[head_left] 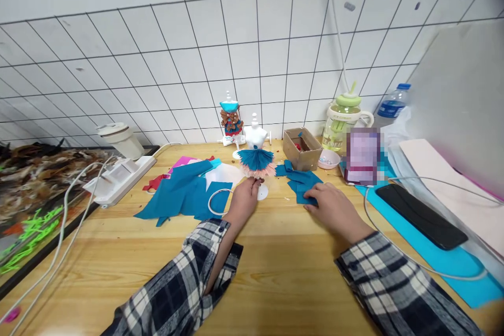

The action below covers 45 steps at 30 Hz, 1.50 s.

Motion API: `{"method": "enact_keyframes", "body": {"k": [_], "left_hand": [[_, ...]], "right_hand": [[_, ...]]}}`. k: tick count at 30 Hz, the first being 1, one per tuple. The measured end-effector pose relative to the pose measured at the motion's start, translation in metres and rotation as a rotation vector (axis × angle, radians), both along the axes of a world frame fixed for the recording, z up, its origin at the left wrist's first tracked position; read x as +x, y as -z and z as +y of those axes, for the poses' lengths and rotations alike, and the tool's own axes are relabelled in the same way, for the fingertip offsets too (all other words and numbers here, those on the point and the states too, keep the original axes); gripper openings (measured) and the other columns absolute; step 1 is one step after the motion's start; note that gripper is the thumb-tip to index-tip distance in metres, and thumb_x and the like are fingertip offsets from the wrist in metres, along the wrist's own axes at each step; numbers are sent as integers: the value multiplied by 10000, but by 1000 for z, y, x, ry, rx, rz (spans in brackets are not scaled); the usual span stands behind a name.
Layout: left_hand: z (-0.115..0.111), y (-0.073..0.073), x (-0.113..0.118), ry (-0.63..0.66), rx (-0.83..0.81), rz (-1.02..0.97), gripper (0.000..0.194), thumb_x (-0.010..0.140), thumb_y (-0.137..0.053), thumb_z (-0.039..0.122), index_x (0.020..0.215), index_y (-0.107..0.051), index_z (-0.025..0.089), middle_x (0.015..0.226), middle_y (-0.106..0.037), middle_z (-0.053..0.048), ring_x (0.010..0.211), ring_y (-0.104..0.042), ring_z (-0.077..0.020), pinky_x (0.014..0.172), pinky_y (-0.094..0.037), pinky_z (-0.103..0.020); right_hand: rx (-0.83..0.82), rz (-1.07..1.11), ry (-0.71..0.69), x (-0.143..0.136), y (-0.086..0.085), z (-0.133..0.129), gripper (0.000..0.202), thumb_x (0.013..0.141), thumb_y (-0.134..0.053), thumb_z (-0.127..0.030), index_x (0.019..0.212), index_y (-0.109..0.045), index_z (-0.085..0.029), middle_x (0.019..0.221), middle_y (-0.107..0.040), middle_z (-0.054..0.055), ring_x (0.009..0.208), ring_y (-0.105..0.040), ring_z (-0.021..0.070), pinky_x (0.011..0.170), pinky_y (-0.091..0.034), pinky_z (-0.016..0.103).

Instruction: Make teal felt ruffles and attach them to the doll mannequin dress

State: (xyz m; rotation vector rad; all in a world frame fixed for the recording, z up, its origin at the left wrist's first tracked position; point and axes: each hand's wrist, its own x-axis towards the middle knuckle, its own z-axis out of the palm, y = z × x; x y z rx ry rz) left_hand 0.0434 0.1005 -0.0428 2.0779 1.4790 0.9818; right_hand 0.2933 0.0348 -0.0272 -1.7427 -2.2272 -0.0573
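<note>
Teal pleated skirt (256, 160), likely light and crushable, rings a white miniature mannequin (256, 137) beyond the left grip (244, 199), seemingly pinching above its disc base (262, 193), the safer hold; right grip (335, 209) touches thin teal sheets (302, 189), pinch uncertain.

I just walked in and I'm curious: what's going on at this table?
Someone's left hand appears to hold a small white dress form just below its pleated teal-and-pink skirt. The fingers of the right hand rest on flat teal pieces lying on the wooden table. A second, clothed form stands farther back, and more teal pieces lie to the left.
</note>
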Motion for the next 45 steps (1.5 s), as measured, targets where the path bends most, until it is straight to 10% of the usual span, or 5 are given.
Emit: {"method": "enact_keyframes", "body": {"k": [14, 21, 32, 38, 45], "left_hand": [[2, 3, -6, 52, -8, 16, 245, 903, -467, 353, 966, -621, 174, 936, -700, -98, 823, -646, -218, 720, -461, -300], [-19, -14, -21, -116, 252, 37, 192, 856, -495, 202, 1034, -560, 169, 1006, -640, -82, 916, -570, -216, 825, -454, -368], [-73, -34, -43, 564, 129, 403, 314, 852, -561, 328, 1149, -624, 247, 1231, -607, -63, 1149, -508, -243, 982, -386, -397], [-71, -42, -45, 563, 77, 380, 310, 895, -473, 413, 1030, -693, 242, 862, -673, -64, 908, -570, -228, 936, -367, -428], [-80, -40, -36, 646, -79, -99, 445, 809, -562, 553, 978, -689, 162, 921, -682, -93, 893, -596, -243, 854, -448, -373]], "right_hand": [[434, 326, 200, -10, -14, -8, 205, 902, -505, -301, 949, -666, -183, 904, -704, 66, 824, -613, 200, 718, -418, 300], [365, 201, -385, -63, -9, -28, 170, 914, -513, -219, 954, -679, -224, 960, -723, 32, 824, -614, 156, 749, -417, 271], [21, 33, -693, -77, 3, -34, 203, 907, -496, -228, 827, -683, -233, 865, -712, 1, 783, -595, 157, 676, -412, 284], [22, 404, -685, -70, -6, -39, 149, 866, -546, -206, 932, -678, -232, 855, -719, 8, 770, -630, 152, 696, -459, 277], [4, 1174, -260, -67, -6, -38, 189, 903, -529, -353, 929, -630, -196, 664, -639, -3, 426, -519, 88, 423, -415, 222]]}}
